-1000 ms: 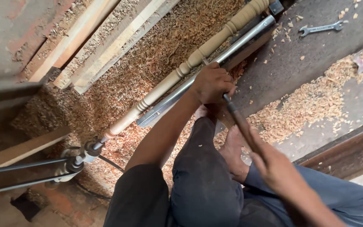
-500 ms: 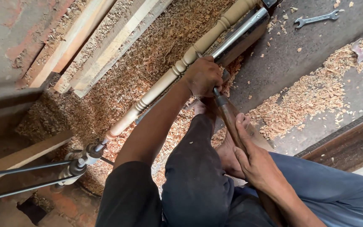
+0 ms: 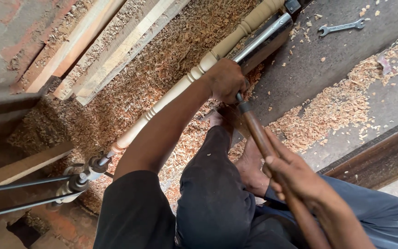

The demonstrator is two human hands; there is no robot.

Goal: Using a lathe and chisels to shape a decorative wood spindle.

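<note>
no packages, no labels, no signs, no screens in view

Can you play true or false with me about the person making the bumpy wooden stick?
1. The left hand rests by the pale turned spindle and the metal bar beside it. True.
2. The right hand holds nothing. False: it grips the brown wooden handle of a long turning tool.
3. A wrench lies on the grey slab at the top right. True.
4. The floor is swept clean. False: wood shavings lie in heaps around the spindle and on the slab.
5. Dark belts run to a pulley at the spindle's lower end. True.
6. The spindle is painted red. False: it is bare, pale wood.
</note>
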